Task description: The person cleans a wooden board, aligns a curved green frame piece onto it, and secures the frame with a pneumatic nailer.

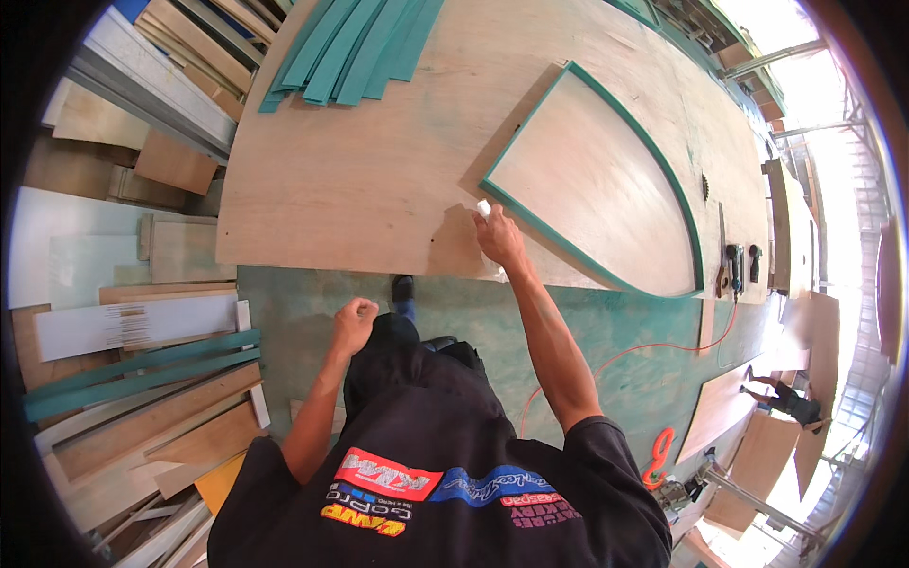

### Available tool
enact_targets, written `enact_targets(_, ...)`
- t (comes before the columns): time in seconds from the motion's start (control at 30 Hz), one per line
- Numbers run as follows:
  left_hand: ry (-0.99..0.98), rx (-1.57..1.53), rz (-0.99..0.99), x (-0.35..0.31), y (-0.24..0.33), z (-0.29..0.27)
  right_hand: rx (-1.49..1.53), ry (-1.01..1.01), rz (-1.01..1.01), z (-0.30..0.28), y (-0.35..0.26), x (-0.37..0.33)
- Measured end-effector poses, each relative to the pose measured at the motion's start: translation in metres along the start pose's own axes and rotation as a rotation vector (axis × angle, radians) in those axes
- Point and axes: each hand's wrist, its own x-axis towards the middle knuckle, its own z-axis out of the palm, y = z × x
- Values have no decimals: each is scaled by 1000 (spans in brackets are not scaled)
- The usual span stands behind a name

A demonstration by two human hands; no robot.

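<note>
Sm. white item (484, 208) gripped nr. green-edged, fan-shaped frame (694, 244) lying flat on wood tbl (360, 189).

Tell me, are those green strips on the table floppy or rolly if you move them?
The green strips look long and thin, so each might bend a little. Their broad sides look flat, so they probably won't roll. They overlap, so pushing one may shift its neighbours.

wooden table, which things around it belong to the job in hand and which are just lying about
Seemingly in use:
small white object in the right hand
green-edged wedge beside that hand
wooden table beneath the wedge

Seemingly just lying about:
green strips, table's far left
tools, table's right
boards, left
</note>
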Motion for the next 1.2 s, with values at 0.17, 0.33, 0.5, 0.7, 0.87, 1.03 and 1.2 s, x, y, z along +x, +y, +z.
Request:
enact_targets(0.17, -57, 42, -49, 16, 2, -15, -195, 35, 20, 9, -6, 31)
enact_targets(0.33, -119, -19, -66, 23, 0, -12, -279, 33, 10, 5, -26, 25)
enact_targets(0.5, -99, 1, -9, 35, 3, -6, -297, 82, 37, 5, -25, 24)
enact_targets(0.7, -85, 15, -3, 47, -4, -3, -270, 101, 39, 11, -20, 28)
enact_targets(0.87, -90, 74, -20, 45, 10, -2, -272, 81, 52, 10, -14, 29)
enact_targets(1.03, -112, 94, -18, 41, 13, 10, -288, 63, 39, 10, -15, 31)
enact_targets(1.2, -133, 108, -22, 39, 8, 22, -296, 81, 38, 5, -10, 26)
